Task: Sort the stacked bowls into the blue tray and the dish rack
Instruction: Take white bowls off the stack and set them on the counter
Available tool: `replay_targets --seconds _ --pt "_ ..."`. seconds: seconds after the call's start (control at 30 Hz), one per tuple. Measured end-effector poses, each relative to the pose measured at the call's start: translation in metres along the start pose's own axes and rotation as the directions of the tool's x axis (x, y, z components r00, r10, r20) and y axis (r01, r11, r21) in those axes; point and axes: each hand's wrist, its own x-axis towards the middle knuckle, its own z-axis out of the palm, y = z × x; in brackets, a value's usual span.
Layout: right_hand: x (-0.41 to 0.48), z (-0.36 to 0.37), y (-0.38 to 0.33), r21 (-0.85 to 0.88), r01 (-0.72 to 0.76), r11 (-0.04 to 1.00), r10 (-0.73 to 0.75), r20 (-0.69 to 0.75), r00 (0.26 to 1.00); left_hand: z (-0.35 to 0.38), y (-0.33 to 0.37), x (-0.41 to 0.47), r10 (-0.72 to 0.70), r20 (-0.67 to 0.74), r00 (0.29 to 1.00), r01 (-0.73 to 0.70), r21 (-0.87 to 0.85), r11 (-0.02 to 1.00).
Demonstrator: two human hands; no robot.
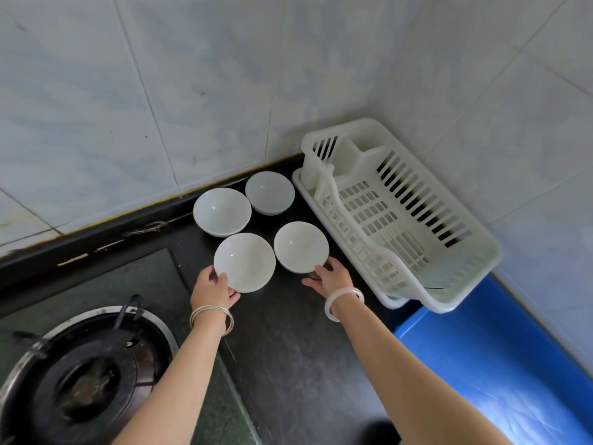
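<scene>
Gripping the near-left bowl (244, 262) by its rim with my left hand (212, 289); right hand (332, 279) pinches the near-right bowl (301, 246). Glazed, slippery, breakable, probably light. Rack (401, 216) sits beyond my right hand, tray (500, 364) beside that wrist.

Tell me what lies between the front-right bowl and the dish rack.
Only bare dark countertop separates the front-right bowl from the dish rack in the head view; the right hand grips the bowl's near rim.

Glossy white glazed bowls (244, 262) sit at the grips on a dark, matt, faintly speckled table (288, 348). Just right: slatted white plastic dish rack (401, 216), shiny blue plastic tray (487, 364).
</scene>
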Motion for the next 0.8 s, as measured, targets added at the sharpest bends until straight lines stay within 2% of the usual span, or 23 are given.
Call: replay_targets --seconds 0.2,0.47,0.6,0.8 --pt "-0.003 0.009 -0.003 0.058 0.03 0.998 -0.03 -0.001 1.0 0.004 0.004 0.0 -0.048 -0.019 0.999 0.046 -0.087 0.995" --pt "0.007 0.021 -0.016 0.007 0.032 0.999 -0.032 0.005 0.999 0.005 0.002 0.001 -0.056 -0.028 0.998 0.054 -0.092 0.994" --pt "0.006 0.023 -0.017 0.121 -0.009 0.993 0.007 0.014 1.0 0.005 0.0 0.002 -0.055 -0.044 0.998 0.049 -0.138 0.989" --pt "-0.003 0.021 -0.021 0.113 -0.048 0.992 0.041 0.065 0.997 0.005 -0.003 0.0 -0.025 -0.066 0.997 0.017 -0.112 0.994"
